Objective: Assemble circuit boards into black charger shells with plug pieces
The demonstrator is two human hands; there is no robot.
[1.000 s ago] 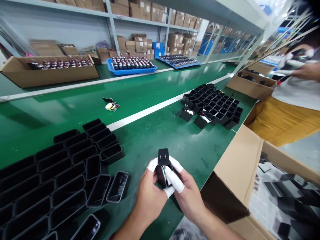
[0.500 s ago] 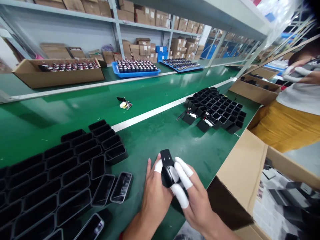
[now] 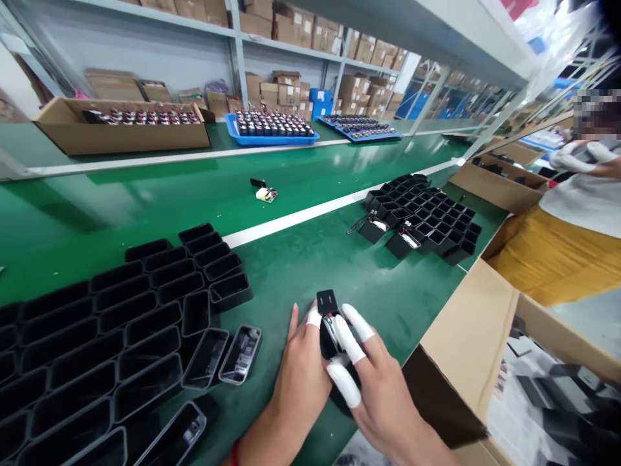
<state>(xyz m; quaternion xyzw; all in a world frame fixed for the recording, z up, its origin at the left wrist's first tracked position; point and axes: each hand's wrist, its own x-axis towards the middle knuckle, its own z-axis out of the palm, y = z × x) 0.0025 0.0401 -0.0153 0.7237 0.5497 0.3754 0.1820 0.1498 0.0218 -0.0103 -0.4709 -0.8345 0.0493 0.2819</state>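
Observation:
My left hand (image 3: 303, 369) wraps round a small black plastic case (image 3: 327, 346), low over the green bench. At its far end stands a flat black end piece (image 3: 326, 301) with two small slots. Inside the case's opening a whitish part shows, with a bit of red and green beside it. My right hand (image 3: 376, 375), with white finger cots on its fingers, closes on the case from the right, fingertips on the opening. These fingers cover part of the contents. Left of my hands lies an open black case (image 3: 240, 355) with something clear or shiny inside.
Rows of open black cases (image 3: 140, 317) fill the left side; another group (image 3: 427, 213) stands at right, two with white parts. A small circuit board (image 3: 266, 194) lies ahead. A cardboard box (image 3: 460, 343) holds black pieces beside me. A co-worker (image 3: 577, 220) is at right.
My right fingers have shifted on the case opening, so the end piece and the coloured bits inside show more. The view has turned slightly; both hands still hold the case.

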